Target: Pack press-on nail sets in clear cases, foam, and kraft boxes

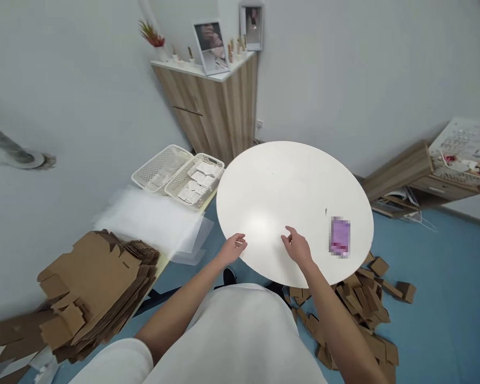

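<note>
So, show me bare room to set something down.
The round white table is bare across its far half and between left hand and right hand; a pixelated purple rectangle occupies the near right. Crowded leftward: stacked brown cardboard, translucent white sheets, white mesh baskets.

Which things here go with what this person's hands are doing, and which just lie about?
At the hands:
Round white table, nearest both
Left hand, by its edge, apparently empty
Right hand, over it, apparently empty

Lying about, seemingly:
Pixelated purple item
Cardboard stack
White baskets
Floor cardboard
</note>
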`<state>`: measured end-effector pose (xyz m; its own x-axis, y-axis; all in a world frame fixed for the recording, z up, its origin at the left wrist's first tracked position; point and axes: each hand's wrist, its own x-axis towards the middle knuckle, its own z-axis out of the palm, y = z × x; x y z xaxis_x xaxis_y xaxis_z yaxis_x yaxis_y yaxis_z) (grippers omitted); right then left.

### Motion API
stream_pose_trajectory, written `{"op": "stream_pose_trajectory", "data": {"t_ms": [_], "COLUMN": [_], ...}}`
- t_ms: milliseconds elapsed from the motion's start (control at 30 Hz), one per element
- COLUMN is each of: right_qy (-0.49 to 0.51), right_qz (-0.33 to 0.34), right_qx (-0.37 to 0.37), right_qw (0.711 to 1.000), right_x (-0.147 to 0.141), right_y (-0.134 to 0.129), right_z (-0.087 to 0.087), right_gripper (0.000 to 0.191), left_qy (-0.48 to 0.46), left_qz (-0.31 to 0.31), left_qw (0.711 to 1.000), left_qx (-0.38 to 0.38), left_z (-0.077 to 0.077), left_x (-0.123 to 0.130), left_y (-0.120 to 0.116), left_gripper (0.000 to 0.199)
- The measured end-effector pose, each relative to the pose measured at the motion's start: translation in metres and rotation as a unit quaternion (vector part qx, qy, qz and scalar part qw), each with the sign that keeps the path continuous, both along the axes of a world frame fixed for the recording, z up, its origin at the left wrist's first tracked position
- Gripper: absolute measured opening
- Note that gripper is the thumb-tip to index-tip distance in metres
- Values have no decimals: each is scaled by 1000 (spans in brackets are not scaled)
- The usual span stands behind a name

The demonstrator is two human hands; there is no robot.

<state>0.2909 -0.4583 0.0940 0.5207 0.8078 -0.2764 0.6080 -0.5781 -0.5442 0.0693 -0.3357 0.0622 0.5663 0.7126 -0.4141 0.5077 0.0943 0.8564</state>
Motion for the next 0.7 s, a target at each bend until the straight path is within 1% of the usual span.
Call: {"op": "stream_pose_trajectory", "data": {"t_ms": [167,333,433,500,600,700], "right_qy": [16,11,10,8,11,30], "right_qz": [92,175,222,247,270,273], "right_qx": [18,10,9,9,9,14], "right_qw": [995,984,975,969,963,961], "right_x": [-60,-102,-120,-129,-137,-141], "right_y": [49,98,123,138,157,179], "right_z": [9,22,28,31,33,30], "right_gripper": [39,37,38,38,39,39], "left_qy": [-15,-25,-17,-13,-8,-9], "left_qz": [48,102,125,130,132,132], "left_qw": [998,994,991,991,991,991], "left_qx": [28,38,42,40,30,19], "left_z": [0,14,22,25,25,22], "left_x": [-65,-114,-135,-146,-158,-164], "left_y": [39,69,84,93,104,115], "left_gripper": [39,39,41,43,45,47]}}
